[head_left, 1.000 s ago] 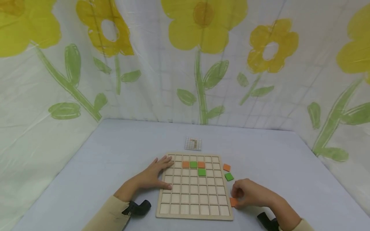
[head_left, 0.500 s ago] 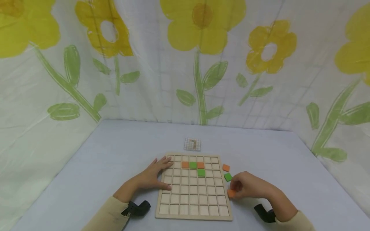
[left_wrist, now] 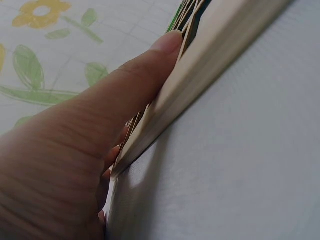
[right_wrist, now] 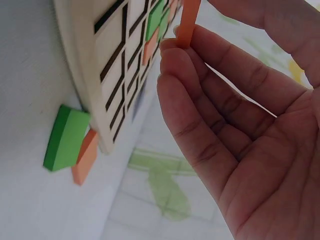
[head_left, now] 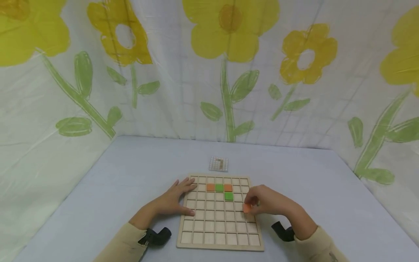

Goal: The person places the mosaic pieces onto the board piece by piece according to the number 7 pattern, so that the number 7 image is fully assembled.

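Observation:
A wooden grid board (head_left: 214, 225) lies on the table, with an orange, a green and another orange tile in one row and a green tile (head_left: 228, 196) below the right-hand orange one. My left hand (head_left: 171, 200) rests spread on the board's left edge; in the left wrist view its thumb (left_wrist: 135, 75) lies on the frame. Over the board's right side, my right hand (head_left: 270, 202) pinches an orange tile (head_left: 247, 208). The right wrist view shows that tile (right_wrist: 188, 22) between the fingertips of the right hand (right_wrist: 240, 100), raised off the board.
A small card with a grid pattern (head_left: 218, 164) lies behind the board. Beside the board's edge, the right wrist view shows a loose green tile (right_wrist: 66, 137) and a loose orange tile (right_wrist: 85, 157). A flowered curtain (head_left: 170, 83) hangs behind the table.
My right hand has moved left and away from me, carrying the orange tile from beside the board to above its right columns. My left hand has stayed put.

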A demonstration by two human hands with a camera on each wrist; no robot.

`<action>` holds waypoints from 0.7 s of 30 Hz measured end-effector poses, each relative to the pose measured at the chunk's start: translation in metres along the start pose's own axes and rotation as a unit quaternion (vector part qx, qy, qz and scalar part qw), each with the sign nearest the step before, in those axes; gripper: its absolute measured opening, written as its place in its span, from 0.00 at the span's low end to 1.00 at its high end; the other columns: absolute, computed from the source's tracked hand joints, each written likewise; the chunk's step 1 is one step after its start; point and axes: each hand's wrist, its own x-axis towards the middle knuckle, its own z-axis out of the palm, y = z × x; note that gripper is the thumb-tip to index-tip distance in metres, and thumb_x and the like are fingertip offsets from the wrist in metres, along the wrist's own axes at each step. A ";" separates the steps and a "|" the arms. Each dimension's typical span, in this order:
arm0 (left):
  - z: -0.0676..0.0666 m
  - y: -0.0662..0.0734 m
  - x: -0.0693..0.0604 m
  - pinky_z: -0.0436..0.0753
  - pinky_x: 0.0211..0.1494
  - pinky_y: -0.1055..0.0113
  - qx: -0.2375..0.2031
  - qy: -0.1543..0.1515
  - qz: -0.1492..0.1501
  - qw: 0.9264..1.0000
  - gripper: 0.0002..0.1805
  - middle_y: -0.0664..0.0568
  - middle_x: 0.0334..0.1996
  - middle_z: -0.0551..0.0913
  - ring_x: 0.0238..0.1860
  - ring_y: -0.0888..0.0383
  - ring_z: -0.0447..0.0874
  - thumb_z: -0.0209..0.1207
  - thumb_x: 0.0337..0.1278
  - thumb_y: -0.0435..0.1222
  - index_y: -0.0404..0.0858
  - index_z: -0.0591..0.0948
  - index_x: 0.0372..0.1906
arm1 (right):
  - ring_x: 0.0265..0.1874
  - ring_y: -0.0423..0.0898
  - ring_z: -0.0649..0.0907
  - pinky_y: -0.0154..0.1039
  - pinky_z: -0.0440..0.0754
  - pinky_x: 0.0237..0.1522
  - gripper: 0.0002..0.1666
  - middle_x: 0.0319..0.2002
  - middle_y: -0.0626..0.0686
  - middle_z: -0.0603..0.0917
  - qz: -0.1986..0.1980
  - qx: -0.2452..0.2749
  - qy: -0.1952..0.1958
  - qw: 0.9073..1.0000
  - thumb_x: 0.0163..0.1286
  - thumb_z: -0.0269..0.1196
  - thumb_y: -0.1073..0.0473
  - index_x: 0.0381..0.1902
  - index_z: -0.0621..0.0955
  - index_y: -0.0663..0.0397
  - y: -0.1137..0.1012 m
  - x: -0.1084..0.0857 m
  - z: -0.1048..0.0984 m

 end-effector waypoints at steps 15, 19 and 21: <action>0.000 0.001 0.000 0.36 0.76 0.47 0.002 0.004 0.000 1.000 0.52 0.47 0.73 0.54 0.75 0.47 0.41 0.69 0.35 0.58 0.41 0.64 0.68 | 0.31 0.36 0.78 0.29 0.79 0.34 0.09 0.32 0.45 0.82 -0.012 -0.013 0.003 1.000 0.54 0.70 0.57 0.33 0.84 0.53 -0.008 0.031 0.005; 0.001 0.001 0.000 0.36 0.76 0.47 0.003 0.005 0.003 1.000 0.52 0.47 0.73 0.54 0.75 0.47 0.42 0.69 0.35 0.58 0.40 0.64 0.68 | 0.29 0.35 0.77 0.28 0.78 0.33 0.08 0.29 0.44 0.82 -0.038 -0.016 0.004 0.999 0.53 0.71 0.57 0.31 0.84 0.53 -0.011 0.038 0.008; 0.001 0.000 -0.001 0.36 0.76 0.47 0.003 0.005 0.003 1.000 0.52 0.47 0.73 0.54 0.75 0.47 0.42 0.69 0.35 0.58 0.40 0.64 0.68 | 0.29 0.35 0.77 0.27 0.78 0.33 0.08 0.29 0.44 0.82 -0.042 -0.013 0.006 0.999 0.53 0.71 0.57 0.30 0.85 0.53 -0.012 0.041 0.010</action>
